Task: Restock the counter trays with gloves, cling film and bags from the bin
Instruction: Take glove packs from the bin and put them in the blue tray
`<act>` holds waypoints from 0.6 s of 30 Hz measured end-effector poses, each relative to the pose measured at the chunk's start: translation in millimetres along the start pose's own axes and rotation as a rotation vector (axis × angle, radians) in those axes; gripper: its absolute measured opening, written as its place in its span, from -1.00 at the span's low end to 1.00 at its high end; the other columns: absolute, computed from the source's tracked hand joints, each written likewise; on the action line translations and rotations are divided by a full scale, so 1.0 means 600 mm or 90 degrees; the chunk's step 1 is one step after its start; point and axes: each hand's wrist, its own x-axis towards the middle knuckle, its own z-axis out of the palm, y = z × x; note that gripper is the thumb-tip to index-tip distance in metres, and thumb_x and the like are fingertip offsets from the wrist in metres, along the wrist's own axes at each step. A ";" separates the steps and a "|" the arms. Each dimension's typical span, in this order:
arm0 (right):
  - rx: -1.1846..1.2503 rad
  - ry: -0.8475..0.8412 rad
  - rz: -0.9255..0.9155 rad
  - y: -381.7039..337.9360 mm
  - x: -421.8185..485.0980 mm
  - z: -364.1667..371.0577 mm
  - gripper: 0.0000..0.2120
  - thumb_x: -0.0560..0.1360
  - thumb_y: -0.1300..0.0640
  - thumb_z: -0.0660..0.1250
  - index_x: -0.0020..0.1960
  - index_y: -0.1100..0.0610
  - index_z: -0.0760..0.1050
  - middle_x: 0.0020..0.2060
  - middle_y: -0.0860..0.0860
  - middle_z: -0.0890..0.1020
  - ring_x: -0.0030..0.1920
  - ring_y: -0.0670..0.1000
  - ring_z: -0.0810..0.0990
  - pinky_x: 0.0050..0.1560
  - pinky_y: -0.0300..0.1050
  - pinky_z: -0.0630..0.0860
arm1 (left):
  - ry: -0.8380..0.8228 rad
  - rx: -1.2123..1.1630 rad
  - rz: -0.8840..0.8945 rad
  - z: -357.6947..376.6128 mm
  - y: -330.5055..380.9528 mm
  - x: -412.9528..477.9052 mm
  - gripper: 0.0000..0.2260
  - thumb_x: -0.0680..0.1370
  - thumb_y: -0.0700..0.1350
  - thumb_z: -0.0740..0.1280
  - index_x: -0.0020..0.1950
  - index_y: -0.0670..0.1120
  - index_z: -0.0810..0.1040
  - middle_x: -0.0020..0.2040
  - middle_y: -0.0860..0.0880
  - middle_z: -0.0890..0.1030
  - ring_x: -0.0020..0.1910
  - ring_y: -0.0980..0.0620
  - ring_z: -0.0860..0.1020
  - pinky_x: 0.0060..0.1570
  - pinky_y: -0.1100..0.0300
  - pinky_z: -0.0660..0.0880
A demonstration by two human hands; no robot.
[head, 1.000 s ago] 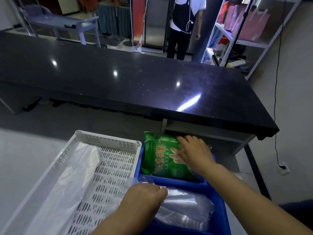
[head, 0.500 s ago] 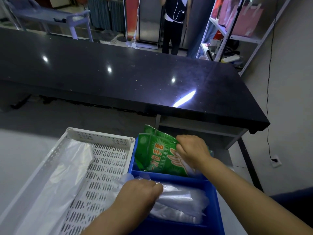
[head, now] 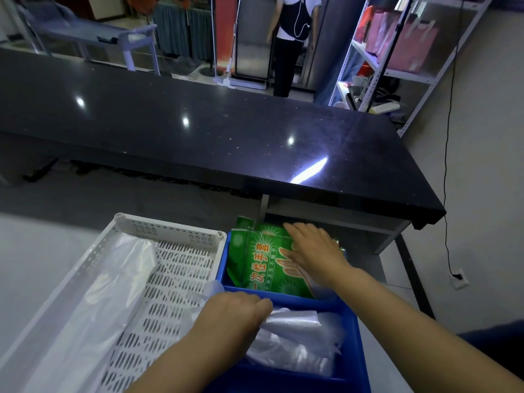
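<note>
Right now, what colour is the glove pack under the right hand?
Green with orange lettering: the glove pack in the blue tray, seen in the head view.

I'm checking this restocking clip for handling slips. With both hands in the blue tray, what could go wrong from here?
1. The green glove packs stand tilted in the far compartment of the blue tray, tops above the rim; the right hand lies flat on them, so they might slide or tip out.
2. The left hand bunches clear plastic bags that drape over the wall toward the white tray; a pull may drag extra bags along.
</note>
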 end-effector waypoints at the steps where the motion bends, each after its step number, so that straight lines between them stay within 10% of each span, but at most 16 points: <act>1: 0.050 0.022 0.001 -0.002 -0.006 -0.021 -0.50 0.55 -0.03 0.22 0.44 0.06 0.24 0.34 0.00 0.41 0.30 0.03 0.35 0.26 -0.07 0.29 | 0.015 -0.006 -0.012 -0.008 -0.004 0.005 -0.68 -0.07 -0.13 0.52 -0.46 -0.01 0.44 -0.56 0.06 0.49 -0.59 0.07 0.46 -0.67 0.29 0.26; 4: 0.331 0.094 0.028 -0.008 -0.033 -0.094 -0.76 0.59 0.13 0.19 0.18 0.14 0.54 0.05 0.08 0.61 0.08 0.06 0.56 0.12 -0.04 0.46 | 0.098 -0.022 -0.035 -0.046 -0.024 0.038 -0.71 0.03 -0.15 0.55 -0.41 -0.02 0.48 -0.54 0.05 0.50 -0.59 0.05 0.47 -0.63 0.32 0.24; 8: 0.752 0.005 0.029 -0.021 -0.071 -0.188 -0.62 0.50 -0.08 0.12 0.06 0.10 0.59 -0.12 0.05 0.68 -0.09 -0.06 0.66 -0.05 -0.26 0.57 | 0.112 0.036 -0.054 -0.097 -0.044 0.101 -0.76 0.12 -0.13 0.56 -0.36 -0.04 0.53 -0.51 -0.02 0.54 -0.55 -0.03 0.51 -0.56 0.31 0.23; 14: 0.051 0.006 -0.001 -0.045 -0.088 -0.170 -0.69 0.38 -0.13 0.36 0.10 -0.11 0.51 -0.07 -0.12 0.64 -0.07 -0.08 0.59 -0.06 -0.08 0.53 | 0.018 -0.035 -0.073 -0.090 -0.037 0.153 -0.88 0.49 0.01 0.29 -0.01 0.03 0.46 -0.12 0.01 0.61 -0.11 -0.06 0.58 -0.26 0.15 0.35; 18: 0.112 0.021 0.082 -0.029 -0.091 -0.149 -0.82 0.44 -0.03 0.32 -0.30 0.02 0.52 -0.38 -0.04 0.60 -0.31 -0.01 0.56 -0.28 -0.10 0.48 | -0.070 -0.150 -0.086 -0.086 -0.049 0.145 -0.70 0.38 0.15 0.39 0.05 0.11 0.48 -0.12 0.13 0.55 -0.15 0.08 0.52 -0.21 0.17 0.44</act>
